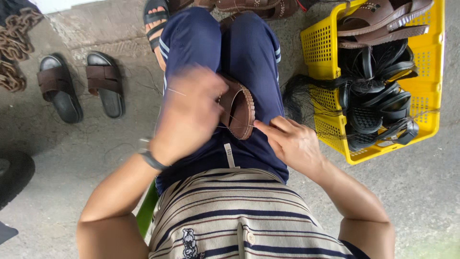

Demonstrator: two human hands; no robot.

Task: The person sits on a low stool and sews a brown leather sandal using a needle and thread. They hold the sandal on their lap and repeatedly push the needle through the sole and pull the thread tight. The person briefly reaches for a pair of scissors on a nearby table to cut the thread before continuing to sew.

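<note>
Left hand (191, 112) (blurred) gripping brown sandal (239, 111), right hand (290, 141) pinching thread (235, 121)

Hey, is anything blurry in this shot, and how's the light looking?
In the head view the left hand is smeared by motion blur; the right hand, brown sandal on the lap and yellow crate are sharp. Light is soft and even daylight, with only faint shadows under the pair of slides on the concrete, and no glare.

Soft even daylight, no hard shadows, faint shade under the slippers (81, 86) on the concrete floor (421, 192), left hand (189, 112) smeared by motion blur, right hand (290, 141) sharp, yellow crate (330, 52) vivid, slight wide-angle stretch at edges
</note>
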